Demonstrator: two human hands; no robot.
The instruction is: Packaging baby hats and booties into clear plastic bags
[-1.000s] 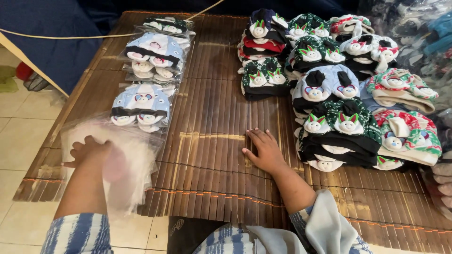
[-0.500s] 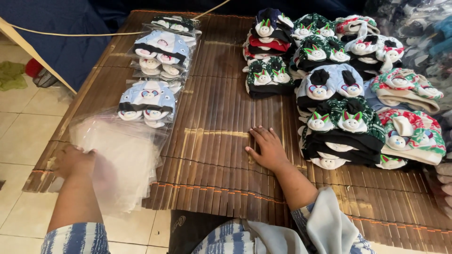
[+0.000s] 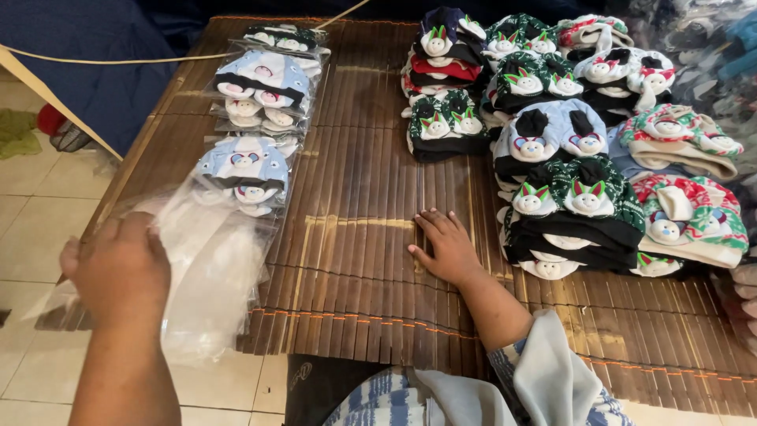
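My left hand (image 3: pixel 118 272) grips the near edge of a stack of empty clear plastic bags (image 3: pixel 213 272) at the mat's front left corner. My right hand (image 3: pixel 448 248) lies flat, fingers spread, on the brown bamboo mat (image 3: pixel 359 237), just left of a pile of knitted baby hats (image 3: pixel 579 209) with small animal faces. A light-blue bagged hat (image 3: pixel 244 170) lies just beyond the empty bags.
More bagged hats (image 3: pixel 264 79) run in a row up the mat's left side. Several stacks of unbagged hats (image 3: pixel 552 87) fill the right half. A blue cloth (image 3: pixel 87 55) and tiled floor (image 3: pixel 31 213) lie to the left.
My left hand has slid toward me along the empty bags and closed on their near edge. My right hand has stayed flat on the mat.
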